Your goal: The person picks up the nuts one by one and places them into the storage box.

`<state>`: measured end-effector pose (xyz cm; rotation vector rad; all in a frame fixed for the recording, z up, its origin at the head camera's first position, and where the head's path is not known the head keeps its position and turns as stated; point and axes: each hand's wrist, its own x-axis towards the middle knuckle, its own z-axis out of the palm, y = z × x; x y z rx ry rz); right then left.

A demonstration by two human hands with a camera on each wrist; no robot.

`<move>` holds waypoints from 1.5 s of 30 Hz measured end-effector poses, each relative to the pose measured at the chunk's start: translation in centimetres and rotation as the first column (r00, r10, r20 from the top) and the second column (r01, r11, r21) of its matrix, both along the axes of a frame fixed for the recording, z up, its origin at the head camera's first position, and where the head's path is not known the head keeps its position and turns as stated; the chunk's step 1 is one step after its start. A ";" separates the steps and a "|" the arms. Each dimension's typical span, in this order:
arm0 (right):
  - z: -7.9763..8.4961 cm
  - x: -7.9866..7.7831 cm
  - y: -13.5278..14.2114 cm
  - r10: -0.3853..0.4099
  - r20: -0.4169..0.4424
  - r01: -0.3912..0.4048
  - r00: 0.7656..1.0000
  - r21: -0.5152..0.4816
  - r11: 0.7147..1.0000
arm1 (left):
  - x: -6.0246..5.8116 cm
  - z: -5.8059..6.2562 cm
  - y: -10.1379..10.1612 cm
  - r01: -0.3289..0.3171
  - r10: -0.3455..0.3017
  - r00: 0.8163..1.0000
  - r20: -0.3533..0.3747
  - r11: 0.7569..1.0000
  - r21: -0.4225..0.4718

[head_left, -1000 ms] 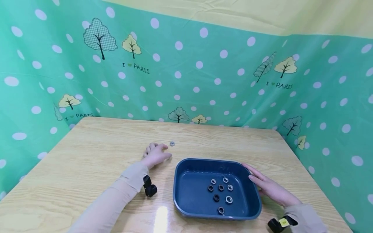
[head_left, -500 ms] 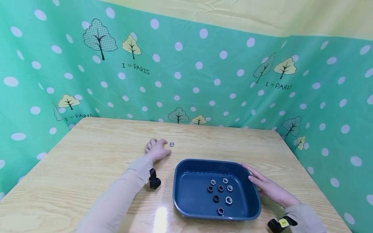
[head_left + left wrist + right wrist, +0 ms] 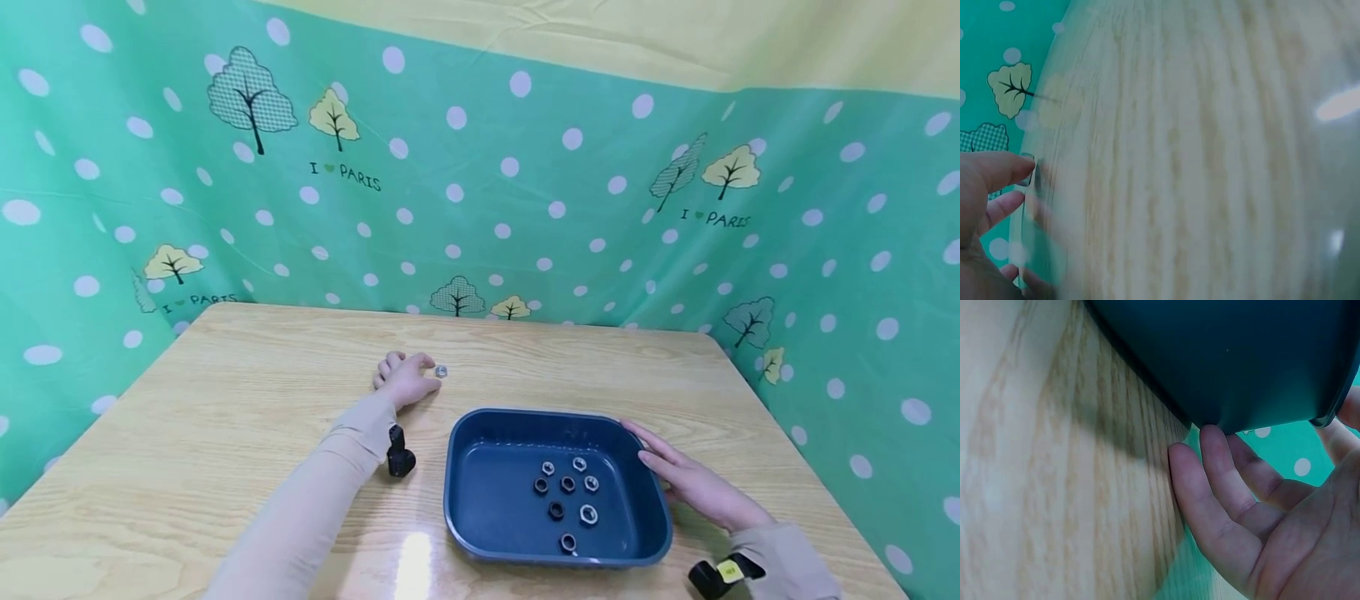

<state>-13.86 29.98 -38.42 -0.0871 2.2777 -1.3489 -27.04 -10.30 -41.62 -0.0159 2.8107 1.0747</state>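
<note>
At the back middle of the table lies a small silver hex nut (image 3: pixel 441 372). My left hand (image 3: pixel 407 380) reaches to it, thumb and index finger spread on either side with a gap between their tips. In the left wrist view the index or thumb tip partly covers the nut (image 3: pixel 1025 178). A dark blue plastic tub (image 3: pixel 480 483) stands at the front right, holding several hex nuts, some silver (image 3: pixel 588 514) and some dark (image 3: pixel 556 510). My right hand (image 3: pixel 693 485) holds the tub's right end, thumb over the rim and other fingers against the outer wall (image 3: pixel 1241 362).
The light wooden table (image 3: pixel 247 400) ends at the back against a green dotted curtain (image 3: pixel 420 208), which also hangs at both sides. A black wrist camera (image 3: pixel 401 457) sits on the left sleeve and another (image 3: pixel 712 577) on the right.
My left hand has moved up and slightly right, bringing the thumb and index finger to the silver nut. The right hand and the tub have stayed in place.
</note>
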 end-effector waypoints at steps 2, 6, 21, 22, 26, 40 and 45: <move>0.0 -0.1 0.0 -0.006 0.003 0.006 1.000 0.003 1.000 | -0.2 -0.1 -0.1 -0.005 0.005 1.000 0.004 1.000 -0.003; 0.0 -0.2 0.0 -0.007 0.003 0.007 1.000 -0.001 1.000 | -0.2 -0.1 -0.1 -0.009 0.009 1.000 0.005 1.000 -0.009; 0.0 -0.1 0.2 0.008 0.004 -0.008 1.000 -0.011 1.000 | -0.8 -0.2 0.2 -0.007 0.007 1.000 -0.013 1.000 0.011; 0.0 -0.1 0.2 0.015 0.002 -0.015 1.000 -0.014 1.000 | -0.8 -0.2 0.2 -0.007 0.008 1.000 -0.016 1.000 0.011; 0.1 -0.1 0.2 0.020 -0.002 -0.020 1.000 -0.013 1.000 | -0.8 -0.2 0.3 -0.009 0.009 1.000 -0.018 1.000 0.007; 0.0 -0.2 0.1 -0.001 0.001 0.001 1.000 -0.004 1.000 | -1.3 -0.6 0.3 0.000 0.000 1.000 -0.016 1.000 0.006; 0.1 -0.2 0.0 -0.005 0.005 0.005 1.000 -0.001 1.000 | -1.5 -0.9 0.3 0.010 -0.010 1.000 -0.027 1.000 0.007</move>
